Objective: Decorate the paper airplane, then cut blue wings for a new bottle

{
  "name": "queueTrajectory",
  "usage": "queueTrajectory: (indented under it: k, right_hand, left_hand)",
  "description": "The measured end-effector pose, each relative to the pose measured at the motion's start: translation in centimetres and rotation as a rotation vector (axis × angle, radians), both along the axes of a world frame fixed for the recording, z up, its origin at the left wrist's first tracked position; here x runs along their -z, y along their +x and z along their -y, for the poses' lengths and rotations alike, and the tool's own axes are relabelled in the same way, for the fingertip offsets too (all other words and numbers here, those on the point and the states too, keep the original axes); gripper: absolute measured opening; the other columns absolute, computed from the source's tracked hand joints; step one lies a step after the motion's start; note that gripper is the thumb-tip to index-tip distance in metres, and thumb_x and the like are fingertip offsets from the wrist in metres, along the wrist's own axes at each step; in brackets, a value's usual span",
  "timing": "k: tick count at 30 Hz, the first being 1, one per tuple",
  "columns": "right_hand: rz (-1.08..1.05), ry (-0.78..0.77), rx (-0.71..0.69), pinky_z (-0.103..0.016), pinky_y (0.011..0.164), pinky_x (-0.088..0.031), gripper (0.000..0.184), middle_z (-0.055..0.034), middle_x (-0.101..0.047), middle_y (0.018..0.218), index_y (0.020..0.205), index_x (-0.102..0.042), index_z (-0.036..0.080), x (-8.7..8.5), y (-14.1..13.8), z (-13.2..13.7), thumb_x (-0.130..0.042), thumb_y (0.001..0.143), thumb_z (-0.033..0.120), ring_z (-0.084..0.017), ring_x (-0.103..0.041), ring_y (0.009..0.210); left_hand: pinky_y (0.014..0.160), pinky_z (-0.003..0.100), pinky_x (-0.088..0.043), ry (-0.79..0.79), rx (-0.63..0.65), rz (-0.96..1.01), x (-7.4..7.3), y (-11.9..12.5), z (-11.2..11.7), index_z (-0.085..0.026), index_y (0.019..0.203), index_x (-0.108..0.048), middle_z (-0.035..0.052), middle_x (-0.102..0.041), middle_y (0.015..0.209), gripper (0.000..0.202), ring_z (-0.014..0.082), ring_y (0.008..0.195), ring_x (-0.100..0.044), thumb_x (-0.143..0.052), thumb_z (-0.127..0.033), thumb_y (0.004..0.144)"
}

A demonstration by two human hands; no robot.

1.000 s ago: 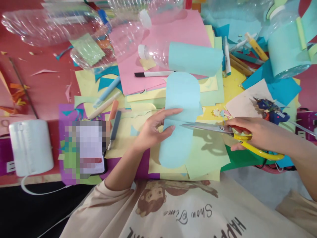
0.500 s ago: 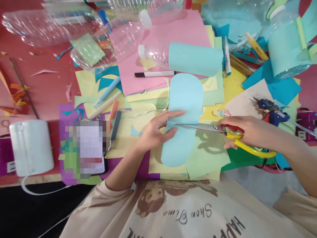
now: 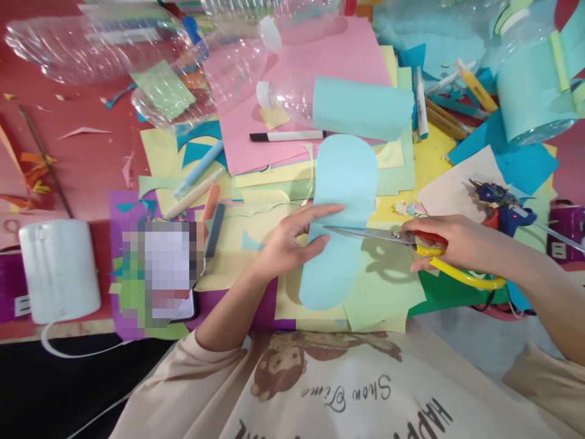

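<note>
Paper in flat matte sheets of yellow, pale green, pink and purple covers the middle of the frame. Over it, at centre, is a light blue paper strip (image 3: 340,201), long and smooth, with both ends cut into rounded curves. The left hand (image 3: 287,241) holds this strip by its left edge at mid-length, with the fingers stretched long and only loosely curled over the surface and the thumb pressing beside them. The right hand (image 3: 450,244), centre right, is closed through the glossy yellow loops of a pair of scissors (image 3: 393,235). The thin steel blades point toward the left of the frame and lie across the strip's middle, their tips just beside the left thumb; how far apart they are cannot be made out.

Just above the strip lies a slim black-capped marker (image 3: 286,136), and above that a clear plastic bottle (image 3: 361,108) on its side, sleeved in the same light blue paper. Crinkled transparent bottles (image 3: 91,46) fill the upper left. A blue glue gun (image 3: 500,204) rests at right, and a white cylinder (image 3: 59,268) stands at left.
</note>
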State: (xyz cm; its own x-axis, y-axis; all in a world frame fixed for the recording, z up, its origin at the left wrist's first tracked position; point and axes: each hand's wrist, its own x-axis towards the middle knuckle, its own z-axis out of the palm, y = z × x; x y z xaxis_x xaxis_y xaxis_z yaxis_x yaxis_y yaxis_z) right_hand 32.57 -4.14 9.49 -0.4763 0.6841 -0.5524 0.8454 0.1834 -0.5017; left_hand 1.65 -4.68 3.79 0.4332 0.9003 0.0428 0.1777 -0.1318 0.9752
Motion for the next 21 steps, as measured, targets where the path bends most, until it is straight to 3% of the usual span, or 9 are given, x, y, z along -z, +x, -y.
queueTrajectory:
  k: [9, 21]
  right_hand:
    - [0.009, -0.004, -0.001, -0.028, 0.054, -0.037, 0.058, 0.0002, -0.051, 0.067, 0.103, -0.063, 0.028, 0.39, 0.48, 0.12, -0.056, 0.072, 0.077, -0.017, -0.05, 0.061]
    - [0.05, 0.037, -0.001, -0.029, 0.052, -0.041, 0.062, -0.0034, -0.058, 0.073, 0.106, -0.063, 0.03, -0.42, -0.32, -0.05, -0.059, 0.068, 0.078, -0.02, -0.055, 0.061]
  left_hand:
    - [0.06, 0.021, -0.047, -0.023, 0.009, -0.019, 0.19, 0.02, -0.04, -0.026, 0.126, -0.061, 0.0046, -0.066, 0.122, 0.047, 0.0168, 0.1, -0.063, -0.059, -0.013, 0.081]
    - [0.062, 0.022, -0.048, -0.034, 0.016, -0.06, 0.26, -0.02, 0.02, -0.027, 0.129, -0.058, 0.0047, -0.064, 0.127, 0.05, 0.018, 0.104, -0.063, -0.057, -0.013, 0.081]
